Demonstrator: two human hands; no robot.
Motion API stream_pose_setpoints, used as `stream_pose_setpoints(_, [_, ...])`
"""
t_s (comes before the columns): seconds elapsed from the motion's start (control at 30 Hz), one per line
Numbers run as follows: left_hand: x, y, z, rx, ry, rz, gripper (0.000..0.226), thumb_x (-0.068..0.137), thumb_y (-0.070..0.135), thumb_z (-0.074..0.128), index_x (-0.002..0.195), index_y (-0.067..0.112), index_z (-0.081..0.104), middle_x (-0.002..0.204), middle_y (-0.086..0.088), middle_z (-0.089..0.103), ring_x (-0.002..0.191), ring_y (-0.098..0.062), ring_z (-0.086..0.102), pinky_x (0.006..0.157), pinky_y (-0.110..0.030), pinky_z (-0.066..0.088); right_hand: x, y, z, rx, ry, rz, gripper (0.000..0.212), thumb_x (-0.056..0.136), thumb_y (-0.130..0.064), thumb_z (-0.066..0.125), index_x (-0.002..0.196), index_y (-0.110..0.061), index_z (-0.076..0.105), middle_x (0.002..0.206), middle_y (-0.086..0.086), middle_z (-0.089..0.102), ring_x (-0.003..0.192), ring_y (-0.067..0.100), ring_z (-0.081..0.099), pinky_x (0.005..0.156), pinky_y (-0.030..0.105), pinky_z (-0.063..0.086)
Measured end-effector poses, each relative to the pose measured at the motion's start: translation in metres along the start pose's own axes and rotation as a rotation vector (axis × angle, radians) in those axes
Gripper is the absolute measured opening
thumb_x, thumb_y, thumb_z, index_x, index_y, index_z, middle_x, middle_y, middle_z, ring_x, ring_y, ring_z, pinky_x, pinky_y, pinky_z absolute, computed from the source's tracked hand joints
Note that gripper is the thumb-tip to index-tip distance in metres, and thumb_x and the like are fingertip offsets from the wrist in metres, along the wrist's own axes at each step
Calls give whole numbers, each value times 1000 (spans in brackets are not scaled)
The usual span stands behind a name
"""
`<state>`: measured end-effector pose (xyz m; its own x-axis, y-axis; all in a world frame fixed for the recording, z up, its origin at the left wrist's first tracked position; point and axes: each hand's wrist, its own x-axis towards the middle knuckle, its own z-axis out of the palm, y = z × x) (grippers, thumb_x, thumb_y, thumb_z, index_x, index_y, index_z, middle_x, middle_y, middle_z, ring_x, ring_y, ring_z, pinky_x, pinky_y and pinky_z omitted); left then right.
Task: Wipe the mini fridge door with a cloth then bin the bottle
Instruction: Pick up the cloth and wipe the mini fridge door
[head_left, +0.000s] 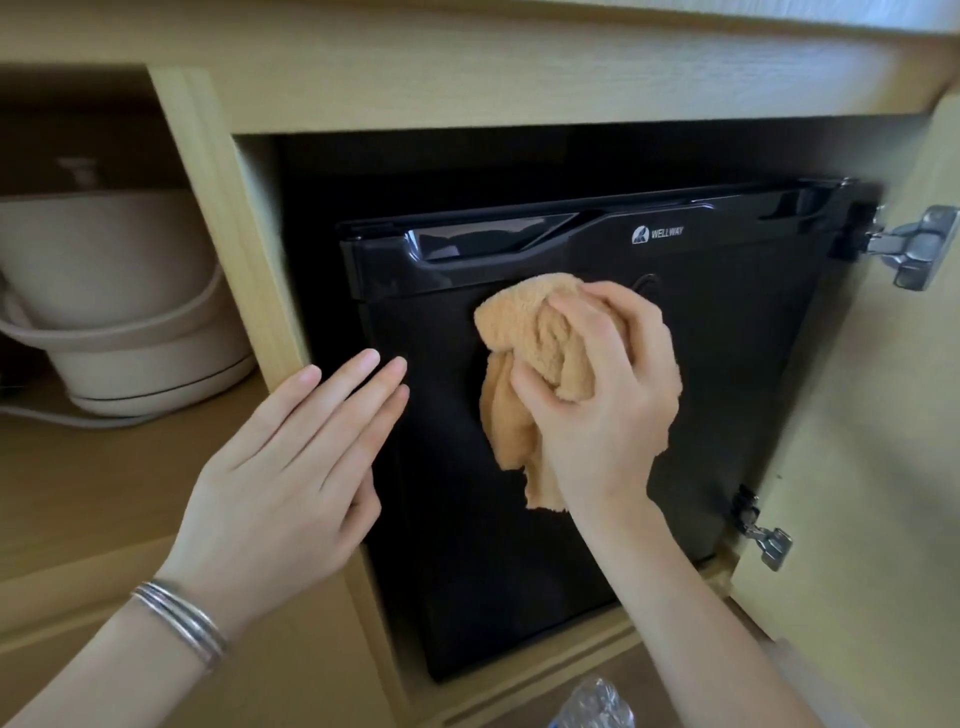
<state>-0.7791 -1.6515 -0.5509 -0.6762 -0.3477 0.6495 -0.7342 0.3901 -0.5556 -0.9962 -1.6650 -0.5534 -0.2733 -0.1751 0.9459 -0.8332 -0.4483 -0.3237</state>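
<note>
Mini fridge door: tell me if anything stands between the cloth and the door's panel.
Nothing visible does. The right hand grips the orange cloth against the mini fridge door, and the cupboard door stands open at right. Only the left hand, open and flat, covers the fridge door's left edge, beside the cloth.

Bare forearms, short nails, thin silver bangles (179, 626) stacked — wrist of left grip (280, 467)

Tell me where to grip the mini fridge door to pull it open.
Probably the recessed handle along the top left of the mini fridge door. Come from above and hook into the slot; the rest of the door is flat and offers no hold.
</note>
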Motion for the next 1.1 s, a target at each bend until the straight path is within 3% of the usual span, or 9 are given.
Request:
stream_pose_setpoints(0.07, [-6, -4, 0, -1, -22, 17, 50, 89, 14, 43, 137, -1, 50, 146, -13, 45, 138, -25, 35, 117, -41, 19, -26, 7, 1, -53, -31, -37, 35, 73, -30, 69, 105, -22, 59, 115, 3, 54, 100, 26, 57, 89, 27, 41])
stream_pose_setpoints(0.2, [-10, -7, 3, -3, -23, 35, 50, 89, 15, 43, 137, 0, 51, 147, -13, 44, 139, -25, 33, 118, -41, 18, -75, 26, -19, -117, -196, -67, 35, 66, -27, 71, 99, -26, 60, 110, -5, 51, 89, 26, 59, 74, 47, 45])
stream_pose_setpoints(0.3, [-10, -5, 1, -31, 8, -8, 50, 87, 13, 45, 136, 0, 52, 147, -13, 45, 139, -25, 34, 118, -40, 19, -37, -2, -18, -29, -127, -119, 37, 65, -18, 73, 100, -24, 61, 111, 1, 55, 91, 27, 58, 74, 47, 46])
stream_pose_setpoints(0.5, [-11, -5, -1, -48, 7, -64, 50, 89, 15, 42, 135, -2, 52, 143, -15, 49, 140, -24, 32, 119, -38, 19, -1, -37, 20, -40, -16, -176, 24, 68, -21, 77, 90, -13, 73, 101, 9, 65, 87, 26, 58, 85, 15, 30])
stream_pose_setpoints(0.73, [-12, -5, -1, -40, 29, -42, 48, 88, 13, 45, 133, -2, 54, 143, -15, 49, 139, -27, 35, 119, -40, 20, -108, 10, -8, -106, -256, -192, 10, 79, -27, 61, 88, -30, 59, 97, -8, 56, 75, 24, 61, 67, 46, 45])
stream_pose_setpoints(0.83, [-5, 0, -5, -49, 41, -51, 50, 88, 13, 46, 135, -2, 52, 145, -14, 47, 140, -27, 34, 119, -42, 20, -55, -9, -14, -64, -128, -159, 35, 63, -23, 73, 96, -28, 61, 107, -4, 56, 86, 24, 59, 70, 45, 44])
stream_pose_setpoints(0.93, [14, 8, -7, -65, 51, -62, 51, 90, 15, 45, 138, -2, 48, 148, -15, 43, 142, -28, 31, 118, -45, 22, 4, -25, 0, -21, -14, -106, 29, 68, -24, 75, 96, -18, 69, 105, 8, 63, 92, 26, 58, 78, 34, 45])
stream_pose_setpoints(1.0, [26, 11, -7, -74, 43, -64, 51, 91, 16, 43, 139, -1, 47, 150, -15, 41, 142, -29, 31, 117, -47, 24, -2, -15, 6, -70, -31, -93, 31, 67, -28, 75, 97, -19, 70, 108, 5, 62, 94, 25, 57, 81, 29, 40])
stream_pose_setpoints(1.1, [32, 11, -3, -52, 12, -46, 51, 91, 15, 42, 140, -1, 45, 151, -14, 39, 142, -30, 32, 116, -46, 26, -53, 19, -8, -152, -128, -12, 38, 64, -35, 71, 100, -32, 58, 110, -9, 52, 91, 21, 55, 77, 40, 43])
